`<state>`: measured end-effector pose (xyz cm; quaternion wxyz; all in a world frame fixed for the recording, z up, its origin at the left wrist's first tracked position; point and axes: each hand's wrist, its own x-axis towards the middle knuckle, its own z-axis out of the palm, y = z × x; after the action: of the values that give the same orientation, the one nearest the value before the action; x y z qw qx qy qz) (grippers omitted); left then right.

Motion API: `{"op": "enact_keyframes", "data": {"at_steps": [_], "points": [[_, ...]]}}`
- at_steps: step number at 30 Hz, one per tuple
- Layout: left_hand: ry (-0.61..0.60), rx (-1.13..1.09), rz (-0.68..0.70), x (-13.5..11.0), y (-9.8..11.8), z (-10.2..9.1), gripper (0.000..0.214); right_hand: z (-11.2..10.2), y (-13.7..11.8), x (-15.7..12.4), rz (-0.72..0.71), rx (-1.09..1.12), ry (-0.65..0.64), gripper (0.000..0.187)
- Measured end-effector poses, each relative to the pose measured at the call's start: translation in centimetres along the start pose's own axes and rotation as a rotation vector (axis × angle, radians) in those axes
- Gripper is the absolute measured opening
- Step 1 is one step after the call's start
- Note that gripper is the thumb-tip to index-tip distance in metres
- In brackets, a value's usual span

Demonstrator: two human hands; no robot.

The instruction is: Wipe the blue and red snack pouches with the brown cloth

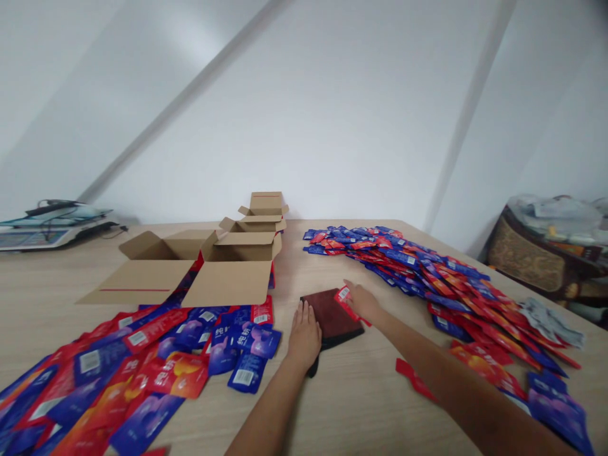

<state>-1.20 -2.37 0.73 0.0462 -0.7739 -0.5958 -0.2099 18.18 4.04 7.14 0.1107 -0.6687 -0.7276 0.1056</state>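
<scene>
My left hand point(304, 335) lies flat, fingers stretched out, on the near left edge of a dark red cloth point(330, 313) on the wooden table point(361, 405). My right hand point(361, 301) reaches over the cloth's right side and grips a small red packet point(342, 296). A long heap of red and blue packets point(427, 272) runs along the right of the table. Another spread of red and blue packets point(142, 367) covers the left front.
An open cardboard box point(190, 266) with flaps spread sits at centre left, with smaller open boxes point(263, 212) behind it. A scale-like device point(47, 225) stands at far left. A loose red packet point(413, 377) lies under my right forearm. A cluttered chest point(541, 253) stands at right.
</scene>
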Motion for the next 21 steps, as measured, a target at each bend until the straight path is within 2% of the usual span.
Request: {"op": "enact_keyframes", "data": {"at_steps": [3, 7, 9, 11, 13, 16, 18, 21], "points": [[0.006, -0.015, 0.031, 0.0, 0.2, -0.1, 0.048, -0.7, -1.4, 0.7, -0.036, 0.195, -0.026, 0.059], [0.04, -0.095, 0.056, -0.3, -0.3, 0.6, 0.045, -0.8, -4.3, 1.9, -0.284, 0.537, -0.181, 0.056], [0.069, -0.128, 0.055, -0.5, -0.6, 1.2, 0.046, -1.2, -4.2, 3.0, -0.319, 0.6, -0.146, 0.056], [0.087, -0.144, 0.031, -0.5, -0.6, 1.7, 0.047, -1.9, -2.3, 4.3, -0.209, 0.425, 0.046, 0.054], [0.078, -0.165, 0.006, -0.3, -0.7, 2.0, 0.047, -2.8, 1.3, 5.7, -0.07, 0.163, 0.262, 0.051], [0.058, -0.287, -0.023, 0.6, -1.3, 1.9, 0.044, -4.0, 7.8, 7.1, 0.094, 0.025, 0.412, 0.051], [0.068, -0.454, -0.077, 1.4, -2.6, 1.6, 0.038, -4.5, 11.4, 7.9, 0.193, -0.107, 0.504, 0.052], [0.172, -0.727, -0.317, 2.4, -5.3, 1.2, 0.034, -5.0, 15.0, 9.1, 0.25, -0.241, 0.557, 0.056]]}}
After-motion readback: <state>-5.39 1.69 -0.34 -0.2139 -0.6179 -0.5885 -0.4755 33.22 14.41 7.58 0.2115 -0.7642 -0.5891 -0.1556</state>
